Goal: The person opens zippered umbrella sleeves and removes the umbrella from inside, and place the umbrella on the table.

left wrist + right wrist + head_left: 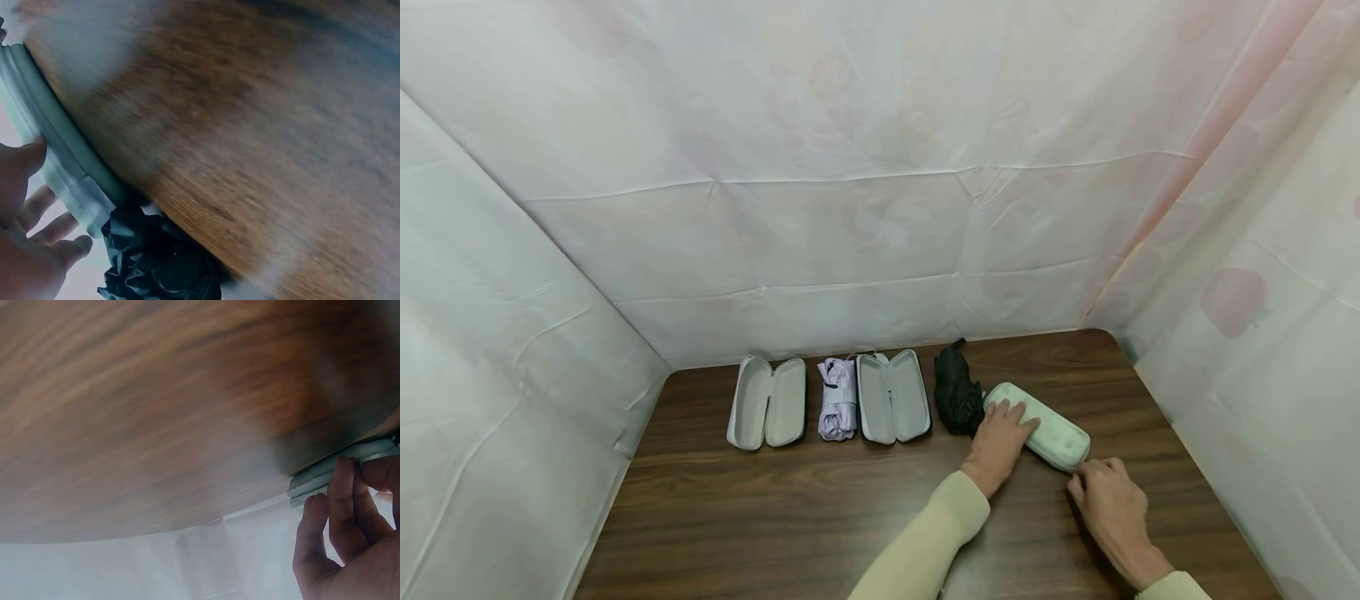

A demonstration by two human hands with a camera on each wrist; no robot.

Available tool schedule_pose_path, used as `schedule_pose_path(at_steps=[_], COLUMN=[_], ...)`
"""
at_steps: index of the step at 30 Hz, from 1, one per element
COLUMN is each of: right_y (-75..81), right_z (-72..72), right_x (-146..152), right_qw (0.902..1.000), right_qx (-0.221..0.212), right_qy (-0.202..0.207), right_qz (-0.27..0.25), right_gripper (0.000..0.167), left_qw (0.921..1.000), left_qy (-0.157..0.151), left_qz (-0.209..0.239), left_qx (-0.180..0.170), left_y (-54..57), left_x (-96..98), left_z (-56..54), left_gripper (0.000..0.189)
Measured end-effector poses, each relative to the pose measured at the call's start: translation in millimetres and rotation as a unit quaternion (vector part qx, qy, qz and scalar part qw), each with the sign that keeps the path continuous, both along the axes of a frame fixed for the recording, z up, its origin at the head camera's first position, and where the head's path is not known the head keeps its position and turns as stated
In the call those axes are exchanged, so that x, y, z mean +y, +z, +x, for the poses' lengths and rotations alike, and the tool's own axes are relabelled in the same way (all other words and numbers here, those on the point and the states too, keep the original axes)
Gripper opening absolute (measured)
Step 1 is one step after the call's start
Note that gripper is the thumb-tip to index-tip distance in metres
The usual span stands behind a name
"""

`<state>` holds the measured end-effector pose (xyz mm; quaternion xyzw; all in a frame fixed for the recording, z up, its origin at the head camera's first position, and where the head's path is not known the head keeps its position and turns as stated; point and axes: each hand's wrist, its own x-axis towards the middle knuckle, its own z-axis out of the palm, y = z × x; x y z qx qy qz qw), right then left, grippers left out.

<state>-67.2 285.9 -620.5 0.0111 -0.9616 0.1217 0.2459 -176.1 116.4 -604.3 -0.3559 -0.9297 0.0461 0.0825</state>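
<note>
A pale green zip case (1051,433) lies closed at a slant on the right part of the table. My left hand (1003,437) rests on its upper left end, fingers spread on top and thumb at the zippered side (47,140). At the lower right end, my right hand (1108,500) has curled fingers, with thumb and forefinger pinching at the zipper edge (312,484). The zipper pull itself is hidden by the fingertips. A black folded umbrella (957,392) lies against the case's left end, close to my left hand.
Left of the black umbrella lie an open grey case (910,396), a lavender folded umbrella (838,400) and another open grey case (787,404), in a row along the back edge of the wooden table (760,525). Pale curtains (865,233) hang behind and at both sides.
</note>
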Motion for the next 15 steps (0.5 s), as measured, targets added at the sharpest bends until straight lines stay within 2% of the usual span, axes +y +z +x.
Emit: schedule_pose_path(at_steps=[9, 15], right_y=[5.2, 5.9], right_z=[3.7, 4.5], right_x=[12.8, 13.5], right_qw=[0.9970, 0.9960], right_qx=[-0.059, -0.068], right_qy=[-0.043, -0.052], right_qz=[-0.025, -0.028], right_gripper=[0.018, 0.022], left_qw=[0.9998, 0.9990], left_qy=[-0.015, -0.005], left_qz=[-0.009, -0.013], left_qx=[0.013, 0.042], left_y=[7.1, 6.3], left_x=[6.1, 9.0], left_z=[3.2, 5.3], left_gripper=[0.050, 0.050])
